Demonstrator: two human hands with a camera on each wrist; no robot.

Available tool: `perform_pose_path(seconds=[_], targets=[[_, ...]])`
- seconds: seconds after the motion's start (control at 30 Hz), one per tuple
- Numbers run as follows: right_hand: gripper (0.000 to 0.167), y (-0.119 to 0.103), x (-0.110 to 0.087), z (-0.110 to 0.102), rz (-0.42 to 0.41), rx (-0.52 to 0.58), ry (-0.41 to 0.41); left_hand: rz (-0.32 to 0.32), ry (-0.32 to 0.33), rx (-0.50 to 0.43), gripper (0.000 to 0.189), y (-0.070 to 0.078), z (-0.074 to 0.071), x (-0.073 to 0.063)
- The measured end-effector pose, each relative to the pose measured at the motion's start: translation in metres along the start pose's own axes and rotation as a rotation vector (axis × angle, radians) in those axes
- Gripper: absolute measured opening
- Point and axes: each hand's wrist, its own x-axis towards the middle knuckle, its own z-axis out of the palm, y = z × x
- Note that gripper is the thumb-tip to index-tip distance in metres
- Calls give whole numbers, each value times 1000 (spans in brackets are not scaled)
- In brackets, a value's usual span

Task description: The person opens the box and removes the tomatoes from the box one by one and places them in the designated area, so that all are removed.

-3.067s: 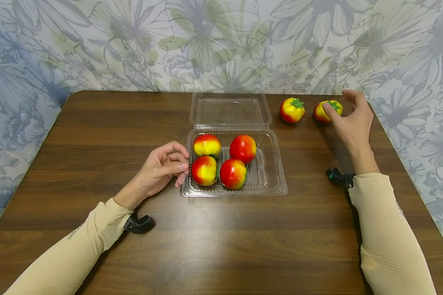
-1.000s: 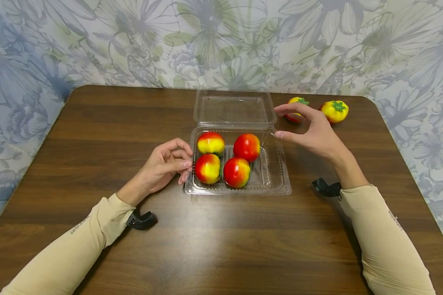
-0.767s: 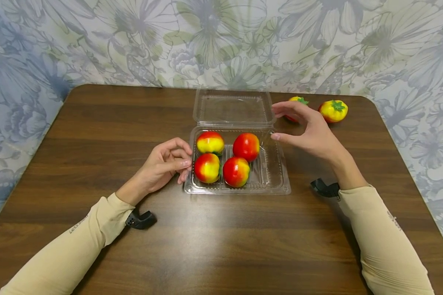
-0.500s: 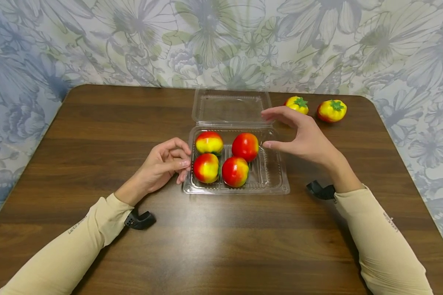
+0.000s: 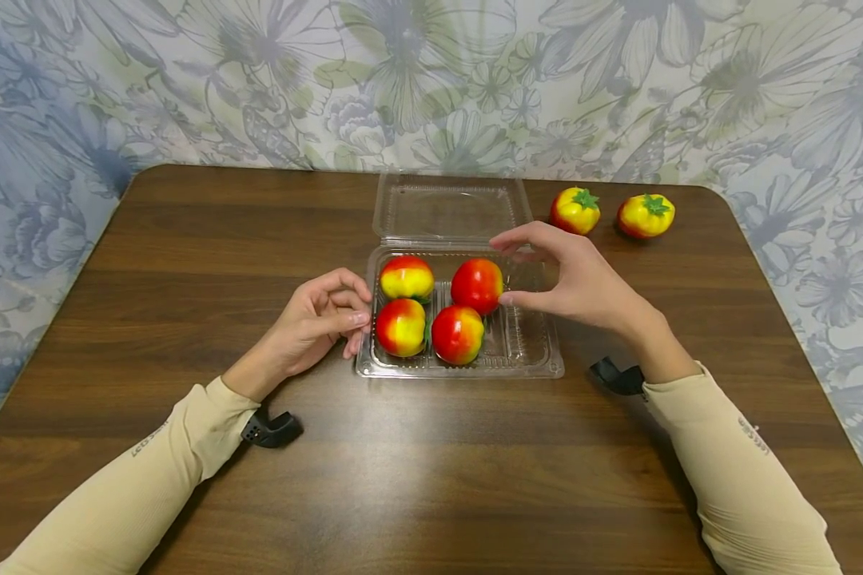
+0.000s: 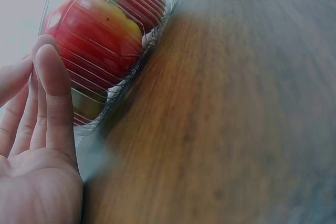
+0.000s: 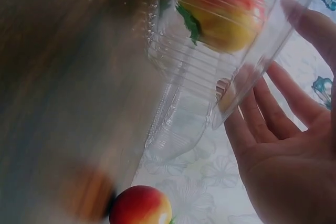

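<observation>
A clear plastic clamshell container (image 5: 525, 369) stands with its lid (image 5: 453, 209) folded back. Several glossy red-and-yellow fruits, like persimmons, sit in its left and middle part, among them one at the back right (image 5: 477, 285) and one at the front right (image 5: 458, 335). My left hand (image 5: 316, 323) pinches the container's left rim between thumb and fingers. Over the container's right part hangs my right hand (image 5: 582, 279), thumb and fingers spread apart and holding nothing. Its thumb tip is close to the back right fruit; whether they touch I cannot tell.
Two more such fruits with green star-shaped leaves, a nearer one (image 5: 575, 211) and a farther one (image 5: 646, 216), lie at the back right of the brown wooden table (image 5: 417, 479). Behind the table rises a wall with floral paper (image 5: 259, 88).
My right hand has moved from beside the far right fruit, leftward and toward me, over the container. It carries no fruit. My left hand keeps its place at the rim.
</observation>
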Motion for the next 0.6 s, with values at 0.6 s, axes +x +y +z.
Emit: perform_pose_path(seconds=[0.6], targets=[[64,2,4,14,-41,-139,-51,-3,3,9,25,0,0,0]])
